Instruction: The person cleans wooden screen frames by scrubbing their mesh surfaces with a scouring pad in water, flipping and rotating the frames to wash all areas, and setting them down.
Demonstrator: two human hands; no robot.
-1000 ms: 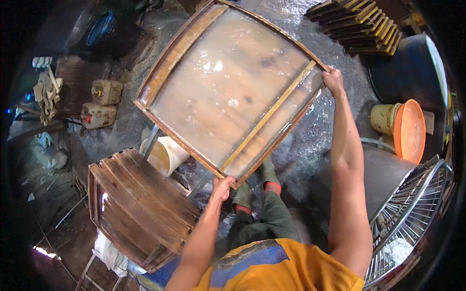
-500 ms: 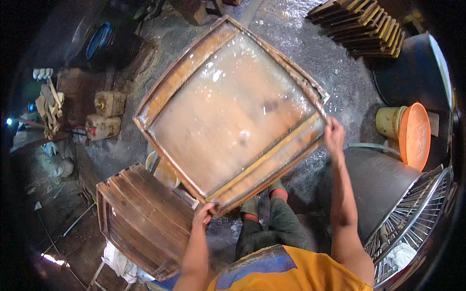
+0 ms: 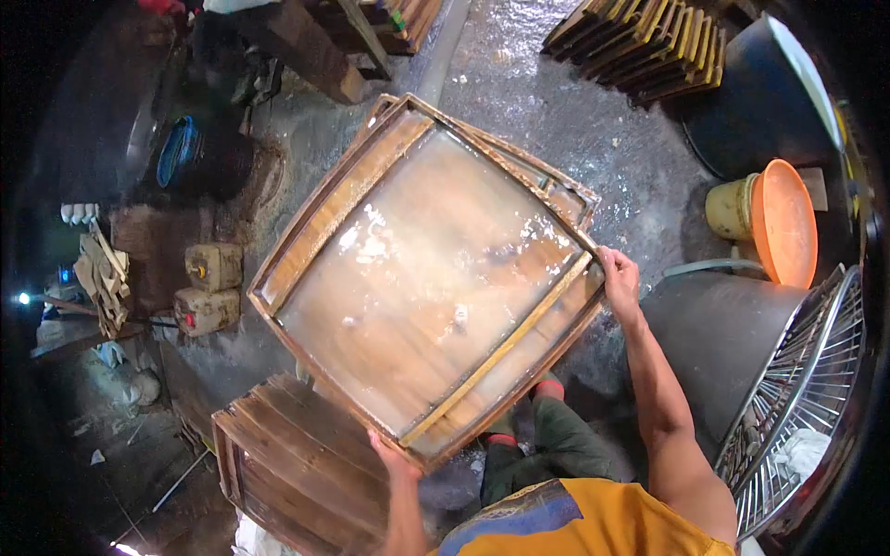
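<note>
A large wooden tray point(image 3: 436, 269) with raised sides is held tilted in front of me, coated with a thin, pale, wet layer. My left hand point(image 3: 397, 456) is closed on its near corner, with the fingers partly hidden beneath. The fingers of my right hand point(image 3: 619, 278) wrap around the right corner. A similar wooden frame point(image 3: 577, 202) shows beneath the tray along its far right side; most of it is hidden. A stack of brown wooden trays point(image 3: 306, 454) stands just below my left hand, left of my legs.
More wooden trays point(image 3: 640, 42) are stacked at the upper right, beside a large dark drum point(image 3: 760, 102). An orange basin point(image 3: 784, 222), a yellowish bucket point(image 3: 730, 211) and a big grey vat point(image 3: 714, 324) with a metal-rod rack point(image 3: 797, 371) stand right. Jerrycans point(image 3: 209, 310) sit left.
The held tray has come lower in view, and more of the frame beneath it shows at the far edge. Both hands have kept their grip. The surroundings have shifted slightly as the camera moved.
</note>
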